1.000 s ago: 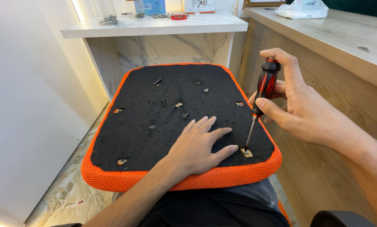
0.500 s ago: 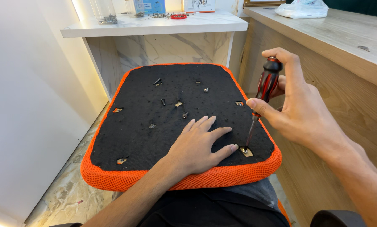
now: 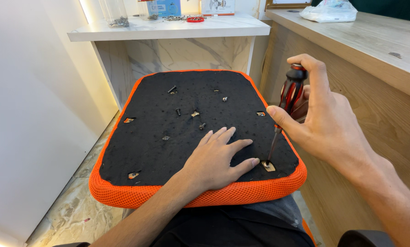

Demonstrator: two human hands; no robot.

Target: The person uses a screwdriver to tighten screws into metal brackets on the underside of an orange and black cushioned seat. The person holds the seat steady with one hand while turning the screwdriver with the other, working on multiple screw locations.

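An upturned chair seat point(image 3: 136, 137), black underneath with an orange mesh edge, rests on my lap. My left hand point(image 3: 214, 160) lies flat on its black underside, fingers spread, near the front right corner. My right hand point(image 3: 319, 119) grips a red-and-black screwdriver point(image 3: 287, 103) held nearly upright. Its tip sits in a screw at the metal-lined hole point(image 3: 268, 165) in the front right corner, just beside my left thumb. Loose black screws point(image 3: 178, 111) lie on the black fabric further back.
A wooden counter point(image 3: 374, 41) runs along the right, with a plastic bag point(image 3: 328, 11) on top. A white marble-look shelf point(image 3: 168, 29) stands beyond the seat, holding jars and small parts. A white wall panel point(image 3: 31, 114) closes the left. Tiled floor point(image 3: 77, 210) shows below.
My right hand has shifted a little on the screwdriver handle, fingers turning around it. The tip stays at the same corner hole. My left hand has not moved.
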